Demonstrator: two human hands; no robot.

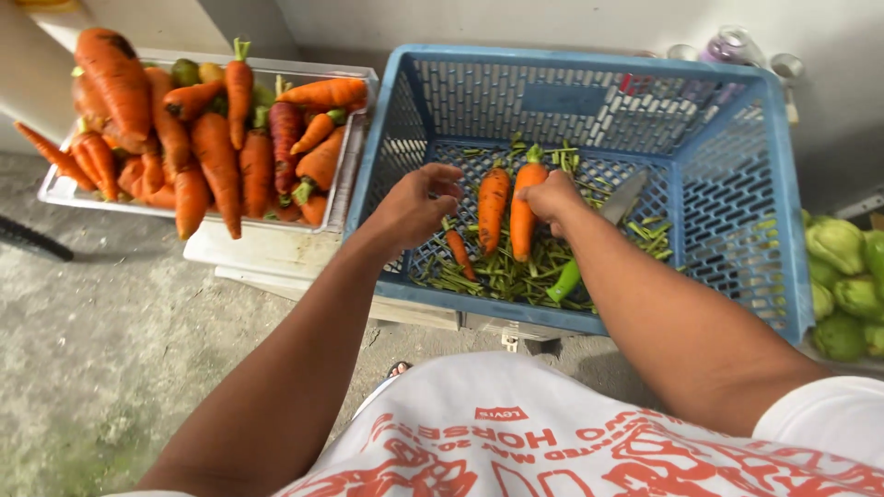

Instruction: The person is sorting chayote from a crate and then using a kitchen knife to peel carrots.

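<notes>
Presently the right hand (551, 198) grips a green-topped orange carrot (523, 213) at centre frame, inside the blue plastic crate (737, 184); the left hand (414, 204) hovers half-open beside. A green-handled knife (599, 235) lying just by the right wrist could nick it, I judge.

blue label plate (564, 98) on crate wall

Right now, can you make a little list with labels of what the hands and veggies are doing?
left hand: open, hovering inside the blue crate
right hand: gripping a carrot near its top
knife: green handle, lying in the crate
crate floor: green stems, two loose carrots
tray: heaped with carrots, left of the crate
green vegetables: right of the crate
</notes>
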